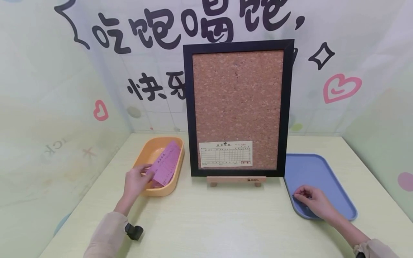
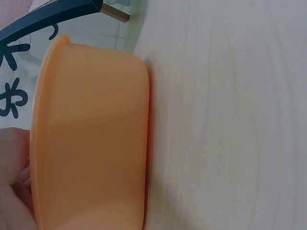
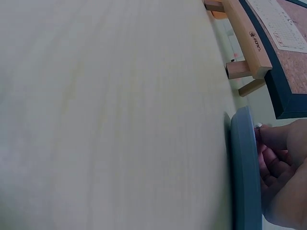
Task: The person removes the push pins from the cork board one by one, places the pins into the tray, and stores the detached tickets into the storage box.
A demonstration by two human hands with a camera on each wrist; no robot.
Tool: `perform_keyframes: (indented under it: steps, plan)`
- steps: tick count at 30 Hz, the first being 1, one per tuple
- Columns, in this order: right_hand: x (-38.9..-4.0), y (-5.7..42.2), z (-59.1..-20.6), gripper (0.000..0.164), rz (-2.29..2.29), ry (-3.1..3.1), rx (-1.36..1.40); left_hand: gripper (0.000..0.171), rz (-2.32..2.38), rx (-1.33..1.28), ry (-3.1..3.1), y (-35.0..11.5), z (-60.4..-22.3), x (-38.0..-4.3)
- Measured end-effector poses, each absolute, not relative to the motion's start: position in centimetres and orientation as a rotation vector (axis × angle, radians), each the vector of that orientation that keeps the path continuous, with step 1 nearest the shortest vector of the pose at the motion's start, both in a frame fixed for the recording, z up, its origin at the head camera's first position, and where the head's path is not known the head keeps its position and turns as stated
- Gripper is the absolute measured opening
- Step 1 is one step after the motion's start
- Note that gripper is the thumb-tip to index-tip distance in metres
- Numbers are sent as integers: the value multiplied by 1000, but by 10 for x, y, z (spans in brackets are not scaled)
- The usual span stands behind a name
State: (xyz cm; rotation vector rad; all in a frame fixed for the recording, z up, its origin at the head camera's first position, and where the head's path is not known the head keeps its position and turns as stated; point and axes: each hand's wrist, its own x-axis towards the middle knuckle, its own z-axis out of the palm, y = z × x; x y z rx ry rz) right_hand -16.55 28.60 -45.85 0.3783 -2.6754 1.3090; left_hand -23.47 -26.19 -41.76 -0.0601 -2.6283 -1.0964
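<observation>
My left hand reaches over the near left rim of an orange bin and pinches a pink printed slip between thumb and fingers. More pink paper shows under that slip. In the left wrist view the bin's side hides most of the fingers. At the near left corner of a blue tray, my right hand pinches a small pin at its fingertips. Between the hands stands a black-framed cork board, with a white printed form pinned low on it.
A small wooden easel holds the board upright on the pale table. Behind it, a white wall covering carries large black characters and pink hearts. Similar pale panels stand to the left and right.
</observation>
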Motion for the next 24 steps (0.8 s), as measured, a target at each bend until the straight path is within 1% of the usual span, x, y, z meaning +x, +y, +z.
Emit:
perform_keyframes:
  steps: [9, 24]
  plan:
    - [-163, 296, -458, 5, 1361, -2705, 325, 40, -1149, -201, -2840, -270, -413, -238]
    - [-164, 303, -461, 4, 1301, -2715, 346, 49, -1172, -183, -2997, -269, -408, -242]
